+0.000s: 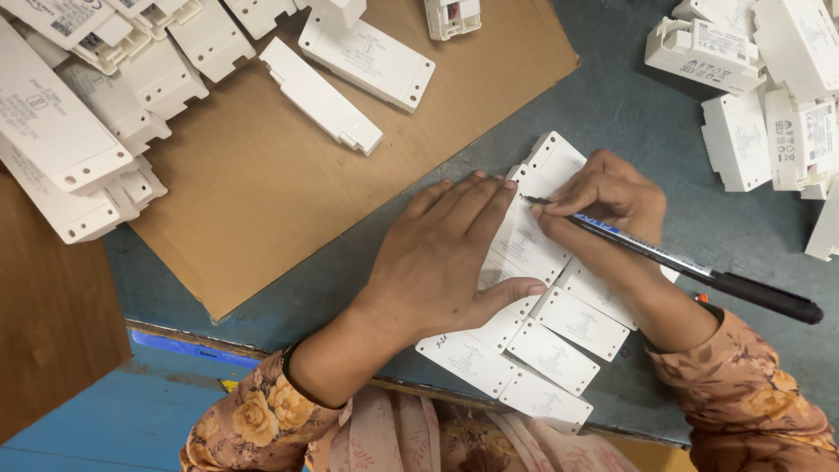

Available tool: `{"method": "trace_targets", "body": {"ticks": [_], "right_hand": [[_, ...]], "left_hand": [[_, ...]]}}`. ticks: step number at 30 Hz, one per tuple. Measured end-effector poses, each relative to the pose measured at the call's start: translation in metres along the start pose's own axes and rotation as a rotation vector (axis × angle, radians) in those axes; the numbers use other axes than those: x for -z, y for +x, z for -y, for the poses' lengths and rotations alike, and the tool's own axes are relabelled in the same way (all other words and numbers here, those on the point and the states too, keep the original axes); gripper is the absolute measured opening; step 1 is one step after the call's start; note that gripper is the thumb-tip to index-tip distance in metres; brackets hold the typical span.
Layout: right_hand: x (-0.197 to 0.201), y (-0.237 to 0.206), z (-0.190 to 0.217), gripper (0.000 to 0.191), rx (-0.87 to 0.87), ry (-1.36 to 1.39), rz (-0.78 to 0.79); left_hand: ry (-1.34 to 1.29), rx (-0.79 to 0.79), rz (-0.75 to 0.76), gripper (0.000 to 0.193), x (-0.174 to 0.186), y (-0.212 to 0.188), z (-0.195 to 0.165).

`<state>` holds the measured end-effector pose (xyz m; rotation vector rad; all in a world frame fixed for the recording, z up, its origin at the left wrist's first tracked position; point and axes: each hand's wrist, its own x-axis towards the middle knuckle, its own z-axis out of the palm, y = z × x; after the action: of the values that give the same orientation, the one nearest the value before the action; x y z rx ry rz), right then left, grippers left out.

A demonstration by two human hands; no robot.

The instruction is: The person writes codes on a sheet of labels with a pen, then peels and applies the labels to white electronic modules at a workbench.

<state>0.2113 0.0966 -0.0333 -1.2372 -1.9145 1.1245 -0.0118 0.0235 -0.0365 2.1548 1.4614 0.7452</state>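
Note:
Several flat white plastic boxes (559, 336) lie side by side in rows on the dark table near its front edge. My left hand (441, 253) rests flat on them, fingers together, pressing them down. My right hand (603, 205) grips a pen (690, 267) with a dark cap end pointing right. The pen's tip touches the top of one white box (529, 236) just past my left fingertips. Both wrists wear floral orange sleeves.
A sheet of brown cardboard (288, 192) covers the table's left part, with several white boxes (79, 114) piled on its far left and top. Another heap of white boxes (769, 96) sits at the far right. A brown board (52, 323) lies at the lower left.

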Motion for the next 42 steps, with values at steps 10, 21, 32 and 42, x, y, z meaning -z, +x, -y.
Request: {"method": "trace_targets", "body": {"ticks": [10, 21, 32, 42], "right_hand": [[-0.0028, 0.0006, -0.0016, 0.017, 0.008, -0.012, -0.010], [-0.0039, 0.0008, -0.0013, 0.016, 0.010, 0.008, -0.034], [-0.0009, -0.0015, -0.0052, 0.017, 0.010, 0.026, -0.034], [-0.0025, 0.0008, -0.0026, 0.017, -0.025, -0.012, -0.044]], "left_hand": [[-0.014, 0.004, 0.005, 0.095, 0.0027, 0.0007, -0.0009], [-0.009, 0.003, -0.003, 0.094, 0.0017, 0.0006, -0.0013], [-0.012, 0.006, 0.015, 0.095, 0.0017, 0.0013, -0.0012], [-0.023, 0.008, -0.001, 0.094, 0.0032, 0.0016, -0.0020]]}}
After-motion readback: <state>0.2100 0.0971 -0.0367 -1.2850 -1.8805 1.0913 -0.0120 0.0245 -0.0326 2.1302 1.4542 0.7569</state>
